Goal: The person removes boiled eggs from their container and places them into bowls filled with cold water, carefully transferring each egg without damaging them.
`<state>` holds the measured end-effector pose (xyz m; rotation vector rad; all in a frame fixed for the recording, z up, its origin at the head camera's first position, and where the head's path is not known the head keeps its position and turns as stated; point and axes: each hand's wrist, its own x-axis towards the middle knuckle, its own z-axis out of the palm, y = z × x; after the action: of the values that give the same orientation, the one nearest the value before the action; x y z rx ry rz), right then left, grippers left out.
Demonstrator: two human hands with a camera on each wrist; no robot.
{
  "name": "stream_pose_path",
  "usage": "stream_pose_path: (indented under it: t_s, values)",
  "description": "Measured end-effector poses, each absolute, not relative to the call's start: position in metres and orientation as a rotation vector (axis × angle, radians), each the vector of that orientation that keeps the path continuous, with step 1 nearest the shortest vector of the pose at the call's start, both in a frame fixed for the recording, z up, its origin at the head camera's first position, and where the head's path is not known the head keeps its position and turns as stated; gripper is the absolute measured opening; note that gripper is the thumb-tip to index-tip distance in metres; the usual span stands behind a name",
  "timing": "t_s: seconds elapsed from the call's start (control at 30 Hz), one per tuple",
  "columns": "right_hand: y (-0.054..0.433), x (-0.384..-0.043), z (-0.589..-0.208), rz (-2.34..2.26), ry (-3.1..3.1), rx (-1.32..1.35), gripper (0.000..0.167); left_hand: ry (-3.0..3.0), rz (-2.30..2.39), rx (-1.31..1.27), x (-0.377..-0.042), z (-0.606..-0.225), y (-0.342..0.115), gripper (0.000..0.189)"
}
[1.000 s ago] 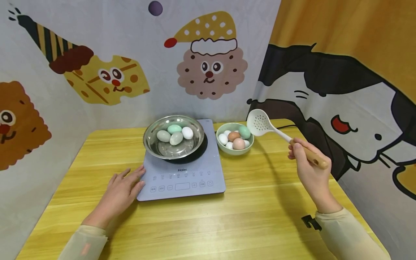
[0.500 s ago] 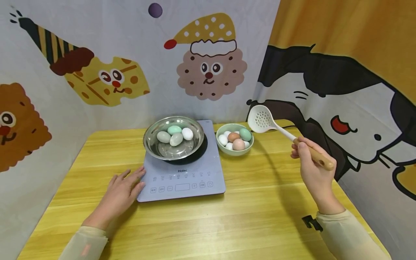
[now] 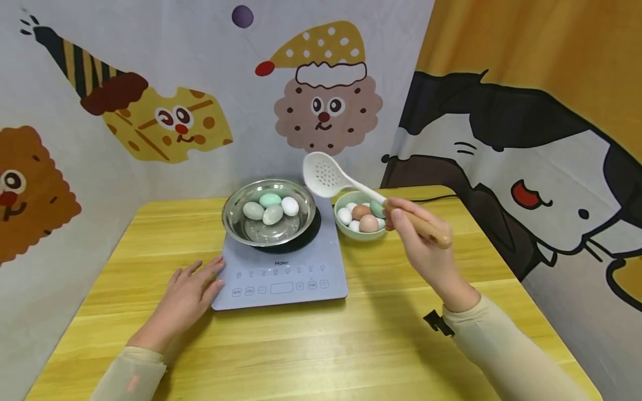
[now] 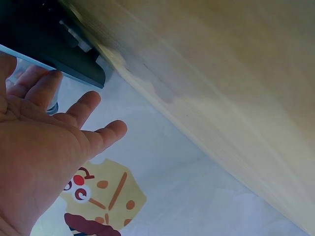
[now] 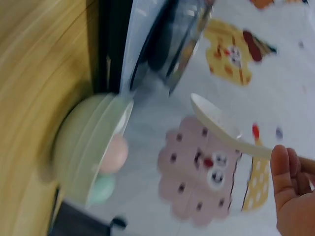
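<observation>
Skimmer point(image 3: 368, 192), white, perforated, wooden-handled, is gripped by the right hand point(image 3: 426, 253); the flat grey-blue cooktop point(image 3: 321, 250) is touched at eight o'clock by the left hand point(image 3: 188, 298), fingers extended.

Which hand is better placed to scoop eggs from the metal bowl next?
Probably the right hand: it holds the slotted spoon near the metal bowl. The left hand, at the cooktop, has none.
</observation>
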<state>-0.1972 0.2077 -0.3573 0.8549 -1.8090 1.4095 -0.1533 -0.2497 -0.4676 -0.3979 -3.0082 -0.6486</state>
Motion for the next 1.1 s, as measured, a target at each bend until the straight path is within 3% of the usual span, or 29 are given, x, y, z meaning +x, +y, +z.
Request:
stream_pose_path:
  t_s: [0.23, 0.47, 1.1]
  values:
    - [0.158, -0.216, -0.363, 0.835, -1.851, 1.164, 0.030, -3.010, -0.654, -0.395, -0.154, -0.469, -0.249, 0.051]
    - [0.141, -0.221, -0.367, 0.545, -1.829, 1.288, 0.025, -3.005, -0.656, -0.400, -0.155, -0.470, -0.250, 0.050]
    - [0.137, -0.206, -0.371, 0.672, -1.818, 1.512, 0.024, -3.007, -0.653, -0.395, -0.153, -0.467, -0.251, 0.050]
